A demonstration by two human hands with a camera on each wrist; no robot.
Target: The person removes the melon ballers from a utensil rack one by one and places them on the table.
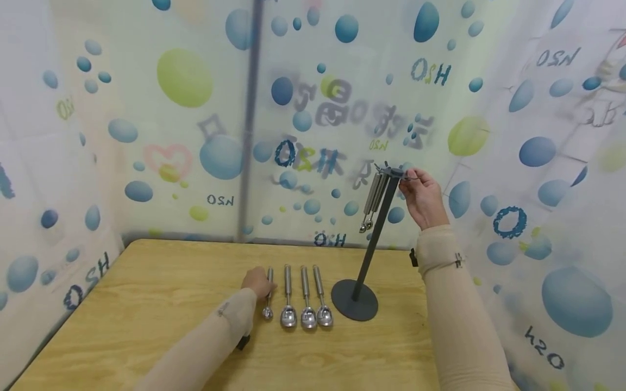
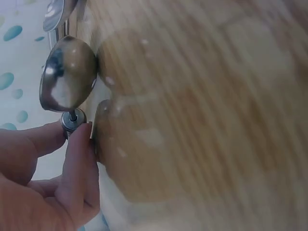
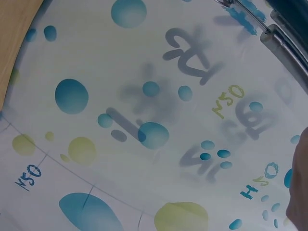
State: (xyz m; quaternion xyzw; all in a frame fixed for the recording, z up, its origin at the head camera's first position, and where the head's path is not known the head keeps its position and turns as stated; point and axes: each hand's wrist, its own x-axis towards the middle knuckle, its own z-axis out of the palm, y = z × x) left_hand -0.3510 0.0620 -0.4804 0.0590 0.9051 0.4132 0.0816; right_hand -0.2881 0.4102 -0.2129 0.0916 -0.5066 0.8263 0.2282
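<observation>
My left hand (image 1: pixel 256 282) pinches the handle of a small metal scoop (image 1: pixel 267 313) at the left end of a row on the table. In the left wrist view, thumb and finger close round the handle just below its round bowl (image 2: pixel 70 74). My right hand (image 1: pixel 423 198) holds the hooked top (image 1: pixel 393 172) of a dark grey utensil stand (image 1: pixel 375 239), which appears tilted. A few small metal scoops (image 1: pixel 373 195) hang from its hooks on the left side. In the right wrist view only an edge of the right hand (image 3: pixel 299 183) shows, below a hanging handle (image 3: pixel 286 50).
Beside the held scoop lie three larger metal scoops (image 1: pixel 288 316), handles pointing away from me. The stand's round base (image 1: pixel 354 300) sits to their right on the wooden table (image 1: pixel 161 304). A patterned curtain (image 1: pixel 186 130) hangs behind the table and along its sides.
</observation>
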